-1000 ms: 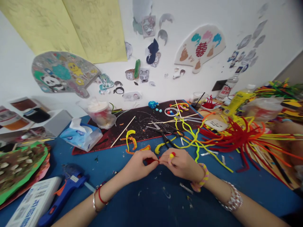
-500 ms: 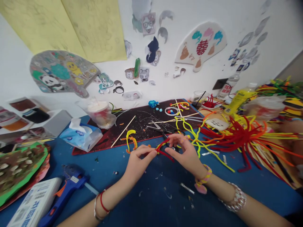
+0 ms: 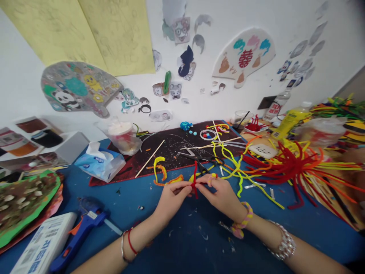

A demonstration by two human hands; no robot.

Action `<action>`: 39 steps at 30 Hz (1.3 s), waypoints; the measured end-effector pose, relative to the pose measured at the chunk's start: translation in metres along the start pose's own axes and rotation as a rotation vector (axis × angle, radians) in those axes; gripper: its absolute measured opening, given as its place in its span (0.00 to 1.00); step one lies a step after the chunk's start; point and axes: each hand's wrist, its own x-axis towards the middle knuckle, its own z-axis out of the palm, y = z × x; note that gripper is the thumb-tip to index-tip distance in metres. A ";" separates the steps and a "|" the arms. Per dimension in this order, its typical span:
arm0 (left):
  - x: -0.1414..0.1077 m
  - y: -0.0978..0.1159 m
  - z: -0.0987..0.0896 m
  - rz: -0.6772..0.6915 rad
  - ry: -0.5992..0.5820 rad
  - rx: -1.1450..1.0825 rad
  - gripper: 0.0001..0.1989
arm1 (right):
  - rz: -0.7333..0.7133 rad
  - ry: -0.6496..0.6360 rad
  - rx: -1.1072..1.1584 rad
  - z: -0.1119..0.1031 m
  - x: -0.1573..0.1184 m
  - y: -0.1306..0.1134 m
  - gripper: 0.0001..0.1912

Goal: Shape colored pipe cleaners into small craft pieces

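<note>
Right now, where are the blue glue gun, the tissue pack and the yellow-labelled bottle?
blue glue gun (image 3: 74, 240): head view, on its handle
tissue pack (image 3: 110, 167): head view, front side
yellow-labelled bottle (image 3: 291, 121): head view, mid-body

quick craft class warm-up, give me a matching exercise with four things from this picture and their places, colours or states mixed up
1. glue gun
2. tissue pack
3. panda fan
4. red fuzzy stem

A. up on the wall
B. between left hand and right hand
C. blue, with an orange trigger
D. white sheet poking out

Pairs: 1-C, 2-D, 3-A, 4-B
</note>
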 end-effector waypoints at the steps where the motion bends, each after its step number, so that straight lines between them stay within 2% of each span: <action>1: 0.000 0.000 0.000 -0.046 -0.015 -0.077 0.10 | 0.036 -0.002 0.033 -0.001 0.001 -0.001 0.06; 4: -0.002 -0.001 0.000 -0.163 -0.153 -0.278 0.13 | 0.124 -0.012 0.113 -0.002 0.003 -0.004 0.05; 8: -0.004 -0.005 0.002 -0.204 -0.270 -0.287 0.16 | 0.139 0.000 0.129 -0.001 0.004 -0.005 0.06; 12: -0.004 -0.007 0.005 -0.190 -0.292 -0.182 0.17 | 0.127 0.027 0.109 0.001 0.003 -0.006 0.05; 19: -0.003 -0.011 0.008 -0.146 -0.325 -0.137 0.16 | 0.183 -0.129 0.236 -0.001 0.005 -0.005 0.06; 26: -0.005 -0.013 0.013 -0.048 -0.365 -0.079 0.10 | 0.216 -0.078 0.261 0.003 0.003 -0.005 0.05; 29: -0.006 -0.018 0.012 -0.039 -0.412 -0.052 0.09 | 0.224 -0.126 0.260 0.003 0.003 -0.004 0.06; 32: -0.009 -0.020 0.010 -0.018 -0.443 0.077 0.10 | 0.259 -0.230 0.290 0.000 0.005 -0.001 0.08; 36: -0.015 -0.012 0.008 0.073 -0.449 0.413 0.13 | 0.317 -0.428 0.404 -0.008 0.010 0.004 0.10; 39: -0.017 0.000 0.005 0.221 -0.342 0.725 0.13 | 0.282 -0.397 0.312 -0.011 0.011 0.004 0.08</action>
